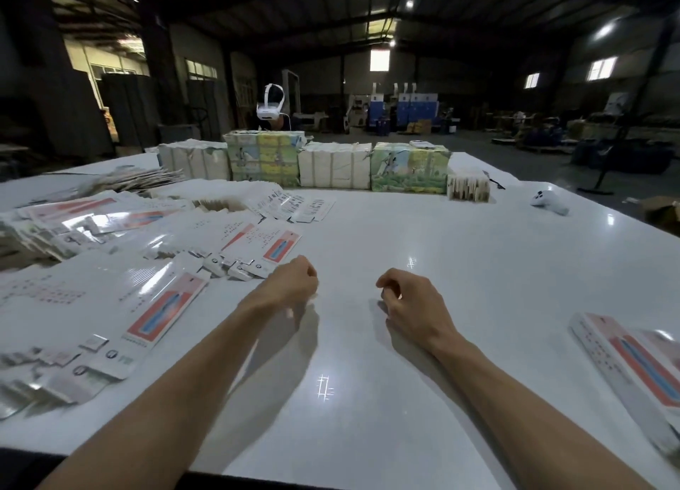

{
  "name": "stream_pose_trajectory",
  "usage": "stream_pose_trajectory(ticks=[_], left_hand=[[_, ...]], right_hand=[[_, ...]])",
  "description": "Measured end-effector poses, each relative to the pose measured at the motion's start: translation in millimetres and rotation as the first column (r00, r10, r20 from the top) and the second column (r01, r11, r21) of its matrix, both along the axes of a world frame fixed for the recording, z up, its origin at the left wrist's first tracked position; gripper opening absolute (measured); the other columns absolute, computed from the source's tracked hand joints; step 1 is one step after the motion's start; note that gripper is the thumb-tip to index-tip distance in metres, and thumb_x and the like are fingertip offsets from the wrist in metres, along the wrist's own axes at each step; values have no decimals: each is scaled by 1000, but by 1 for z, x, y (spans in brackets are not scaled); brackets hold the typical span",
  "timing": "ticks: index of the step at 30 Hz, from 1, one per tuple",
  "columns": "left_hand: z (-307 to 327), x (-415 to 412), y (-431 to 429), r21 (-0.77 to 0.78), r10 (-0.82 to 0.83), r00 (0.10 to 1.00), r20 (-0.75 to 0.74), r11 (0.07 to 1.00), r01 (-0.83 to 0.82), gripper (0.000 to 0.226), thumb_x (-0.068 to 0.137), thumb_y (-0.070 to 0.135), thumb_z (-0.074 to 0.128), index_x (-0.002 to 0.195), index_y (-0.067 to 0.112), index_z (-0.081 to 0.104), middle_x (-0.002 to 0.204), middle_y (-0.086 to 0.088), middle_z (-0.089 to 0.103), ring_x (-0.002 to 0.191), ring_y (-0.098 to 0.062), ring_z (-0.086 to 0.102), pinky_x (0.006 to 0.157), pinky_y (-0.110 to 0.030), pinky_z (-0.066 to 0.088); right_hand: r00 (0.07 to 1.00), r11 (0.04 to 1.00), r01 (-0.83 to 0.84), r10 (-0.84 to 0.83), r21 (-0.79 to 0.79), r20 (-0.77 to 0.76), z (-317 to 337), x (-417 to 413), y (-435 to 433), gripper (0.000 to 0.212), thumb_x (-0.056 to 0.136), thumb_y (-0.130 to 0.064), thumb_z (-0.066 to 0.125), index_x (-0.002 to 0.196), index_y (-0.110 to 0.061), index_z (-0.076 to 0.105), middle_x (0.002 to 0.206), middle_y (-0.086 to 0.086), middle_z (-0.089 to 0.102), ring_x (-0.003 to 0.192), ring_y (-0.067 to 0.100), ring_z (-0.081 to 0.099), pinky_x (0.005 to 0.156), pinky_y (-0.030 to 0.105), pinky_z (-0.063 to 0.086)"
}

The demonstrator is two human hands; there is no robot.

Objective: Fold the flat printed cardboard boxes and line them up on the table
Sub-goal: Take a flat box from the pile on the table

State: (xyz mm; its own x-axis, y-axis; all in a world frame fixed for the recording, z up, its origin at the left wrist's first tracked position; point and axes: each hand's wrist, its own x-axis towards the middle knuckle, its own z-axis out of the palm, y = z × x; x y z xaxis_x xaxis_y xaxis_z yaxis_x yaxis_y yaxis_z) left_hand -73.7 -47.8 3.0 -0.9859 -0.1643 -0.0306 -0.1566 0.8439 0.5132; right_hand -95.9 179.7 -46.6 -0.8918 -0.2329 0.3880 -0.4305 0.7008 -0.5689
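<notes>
Flat printed cardboard boxes (154, 305), white with a red and blue panel, lie spread in overlapping heaps over the left half of the white table (460, 261). At the right edge a folded box (633, 372) lies on its side. My left hand (294, 283) hovers over the table's middle, fingers loosely curled and holding nothing, just right of the nearest flat box. My right hand (408, 302) hangs a little to the right of it, also loosely curled and empty. Both forearms reach in from the near edge.
Bundled stacks of printed packs (408, 171) form a row along the far side. A small stack of cards (468, 189) and a white controller (550, 202) lie at the far right. A person with a white headset (270, 107) sits behind the bundles.
</notes>
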Motion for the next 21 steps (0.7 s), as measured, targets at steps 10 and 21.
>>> stream_pose_trajectory(ticks=[10, 21], left_hand=[[-1, 58, -139, -526, 554, 829, -72, 685, -504, 82, 101, 52, 60, 154, -2, 30, 156, -24, 32, 142, -45, 33, 116, -51, 34], [25, 72, -144, -559, 438, 885, -159, 699, -447, 58, 85, 48, 82, 126, 14, 57, 117, -11, 65, 103, -31, 64, 85, -41, 54]], right_hand=[[998, 997, -62, 63, -40, 27, -1, -5, -2, 24, 95, -12, 52, 106, -23, 71, 82, -14, 68, 80, 4, 65, 85, 36, 55], [990, 990, -131, 133, -54, 38, -4, -7, 1, 21, 94, -12, 58, 105, -20, 73, 88, -10, 71, 87, 11, 66, 84, 35, 55]])
